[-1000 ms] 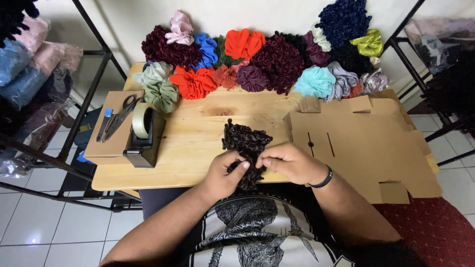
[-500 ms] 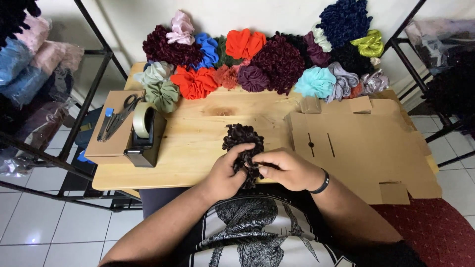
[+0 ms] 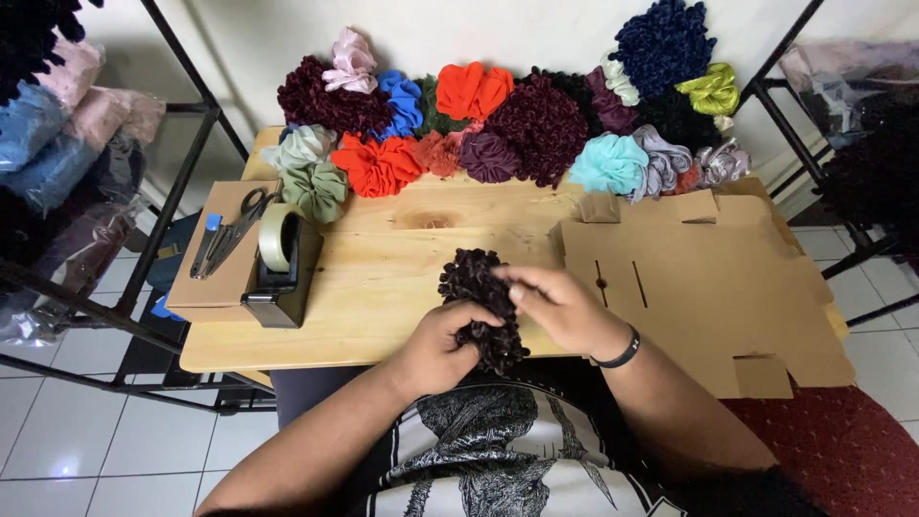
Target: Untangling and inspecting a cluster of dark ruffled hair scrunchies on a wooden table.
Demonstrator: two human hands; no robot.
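Both of your hands are closed on the dark scrunchie (image 3: 479,306) at the bench's (image 3: 383,287) six o'clock edge, left hand (image 3: 442,347) gripping its lower half, right hand (image 3: 560,308) pinching the three o'clock side; it looks light, soft and springy, best held by the gathered band.

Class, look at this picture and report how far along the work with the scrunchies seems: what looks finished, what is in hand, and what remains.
Finished, it seems: a pile of coloured scrunchies lies along the back of the wooden table. In hand: the left hand and right hand both grip one dark brown scrunchie. Remaining, probably: the flat cardboard box is unfolded, and the tape dispenser and scissors lie untouched.
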